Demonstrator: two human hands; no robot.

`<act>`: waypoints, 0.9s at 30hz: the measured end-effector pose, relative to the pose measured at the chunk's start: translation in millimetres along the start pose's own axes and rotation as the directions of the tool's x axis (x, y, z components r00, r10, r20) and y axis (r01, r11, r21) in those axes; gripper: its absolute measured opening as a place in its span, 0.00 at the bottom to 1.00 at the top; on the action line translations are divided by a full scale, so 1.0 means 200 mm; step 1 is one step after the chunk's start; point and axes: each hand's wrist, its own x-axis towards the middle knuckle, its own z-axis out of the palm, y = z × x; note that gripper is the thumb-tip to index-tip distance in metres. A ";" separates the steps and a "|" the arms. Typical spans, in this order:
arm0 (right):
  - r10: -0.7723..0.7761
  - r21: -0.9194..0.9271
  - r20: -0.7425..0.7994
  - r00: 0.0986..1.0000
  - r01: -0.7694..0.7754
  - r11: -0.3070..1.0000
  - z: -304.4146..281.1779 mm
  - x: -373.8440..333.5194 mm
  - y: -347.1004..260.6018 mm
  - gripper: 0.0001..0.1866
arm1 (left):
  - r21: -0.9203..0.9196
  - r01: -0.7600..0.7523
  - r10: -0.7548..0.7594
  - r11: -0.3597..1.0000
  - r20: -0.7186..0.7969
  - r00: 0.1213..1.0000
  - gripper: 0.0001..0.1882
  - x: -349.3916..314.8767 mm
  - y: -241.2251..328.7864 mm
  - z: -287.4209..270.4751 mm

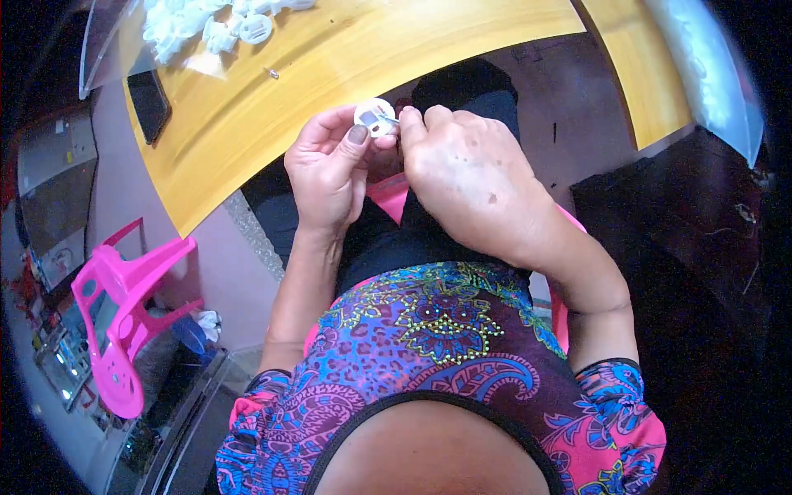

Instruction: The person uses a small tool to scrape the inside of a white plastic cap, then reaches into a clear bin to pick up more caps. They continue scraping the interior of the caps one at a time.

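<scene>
A small round white plastic piece [376,107] with openings in its face is pinched between the thumb and fingers of my left hand [324,169]. My hands meet just off the near edge of the yellow wooden table [396,45], above my lap. From the right, my right hand [478,165] is closed, thumb and forefinger at the piece's right side. A thin light-coloured sliver runs from its fingertips to the piece; what it is, I cannot make out. The back of that hand hides most of its fingers.
Similar white plastic pieces [202,26] lie heaped at the table's far left, beside clear plastic sheeting. A dark phone-like slab [149,107] rests on the left edge. A tiny object [271,73] lies mid-table. A pink plastic chair [124,289] stands left; a filled clear bag [711,70] sits far right.
</scene>
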 end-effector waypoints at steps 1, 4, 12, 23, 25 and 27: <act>-0.003 -0.001 -0.001 1.000 0.003 1.000 -0.01 0.00 0.00 0.09 | -0.006 0.042 -0.042 0.999 -0.028 0.999 0.11 0.00 0.01 0.00; 0.075 -0.032 0.068 0.995 -0.073 0.997 -0.06 -0.02 -0.02 0.15 | -0.091 0.114 -0.116 0.989 -0.016 0.993 0.11 0.01 0.02 0.00; 0.073 -0.014 0.036 0.997 -0.072 0.997 -0.08 -0.03 -0.04 0.14 | -0.118 0.111 -0.111 0.987 0.008 0.994 0.12 0.00 0.04 0.01; 0.068 -0.026 0.015 0.998 -0.067 0.997 -0.04 -0.03 -0.04 0.10 | 0.033 -0.066 0.065 0.997 0.022 0.998 0.10 -0.03 0.00 0.04; 0.051 -0.026 -0.017 0.999 -0.051 0.998 -0.03 -0.02 -0.04 0.08 | 0.015 -0.039 0.039 0.999 0.003 0.999 0.10 -0.02 0.00 0.03; -0.014 -0.142 -0.028 1.000 0.010 0.990 -0.03 -0.01 -0.05 0.08 | 0.011 -0.022 0.022 1.000 0.003 1.000 0.10 -0.02 0.02 0.01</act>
